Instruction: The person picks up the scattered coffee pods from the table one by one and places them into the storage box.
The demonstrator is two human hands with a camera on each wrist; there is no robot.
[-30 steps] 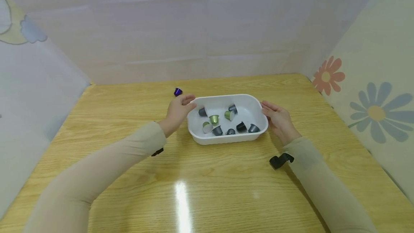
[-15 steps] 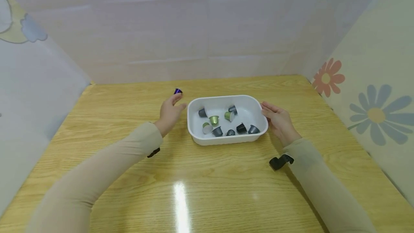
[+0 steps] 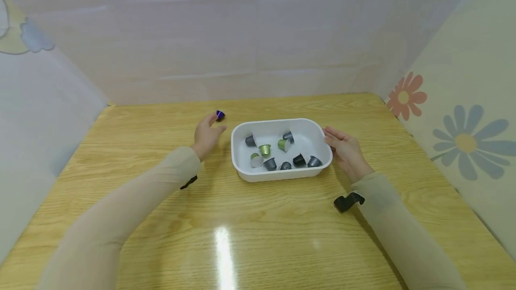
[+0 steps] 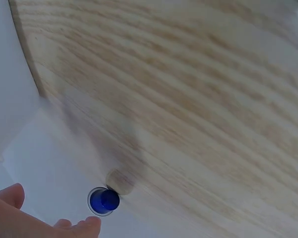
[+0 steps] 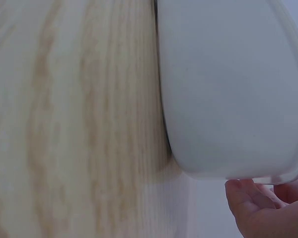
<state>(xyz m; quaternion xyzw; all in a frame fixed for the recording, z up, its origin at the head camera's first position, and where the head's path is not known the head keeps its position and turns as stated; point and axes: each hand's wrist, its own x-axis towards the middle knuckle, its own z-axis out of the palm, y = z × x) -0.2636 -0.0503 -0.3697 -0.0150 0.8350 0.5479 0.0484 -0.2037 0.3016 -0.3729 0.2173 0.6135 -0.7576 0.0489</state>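
Note:
A dark blue coffee capsule (image 3: 220, 115) lies on the table near its back edge. My left hand (image 3: 206, 137) is just in front of it, thumb and fingers spread apart, fingertips right at the capsule. In the left wrist view the blue capsule (image 4: 104, 201) shows beyond the fingertips, with nothing between thumb and fingers. A white tray (image 3: 278, 176) stands to the right and contains several coffee capsules. My right hand (image 3: 348, 153) touches the tray's right end with extended fingers. In the right wrist view its fingertips (image 5: 234, 187) reach under the rim.
Inside the tray are green capsules (image 3: 264, 149), several dark grey ones (image 3: 270, 164) and a black one (image 3: 299, 160). The wooden table (image 3: 282, 232) ends at a pale back wall (image 3: 258, 48). A flower-patterned wall (image 3: 467, 102) rises on the right.
My left hand has left the tray's left end and moved leftward to the blue capsule. The right hand stays at the tray's right end, and the tray keeps its place.

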